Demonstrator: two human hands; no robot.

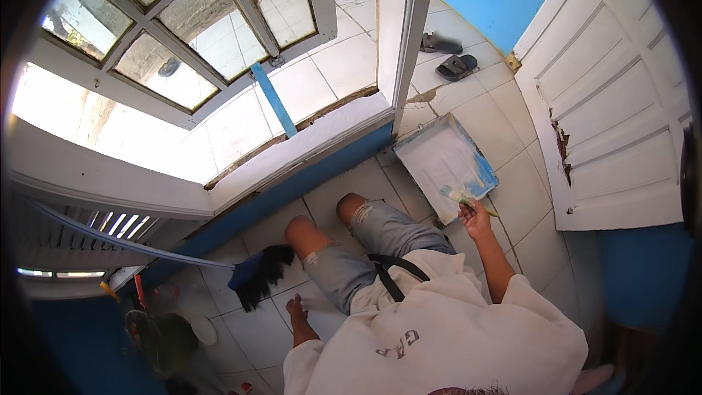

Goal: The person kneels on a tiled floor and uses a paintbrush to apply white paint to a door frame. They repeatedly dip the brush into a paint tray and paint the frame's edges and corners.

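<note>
My right hand is closed around the handle of a paintbrush. The brush's bristles are over the near right part of a paint tray; whether they touch it I cannot tell. White paint coats most of the tray, with blue stains along its right side and rim. Low at my left side, my left hand has its fingers partly apart and holds nothing that I can see. Close to it lies the dark head of a broom.
A white-framed window stands open ahead, a blue strip reaching from its sash to the sill. A white panelled door is at the right. Dark sandals lie beyond the tray. Cluttered items, including a white round thing, sit at the lower left.
</note>
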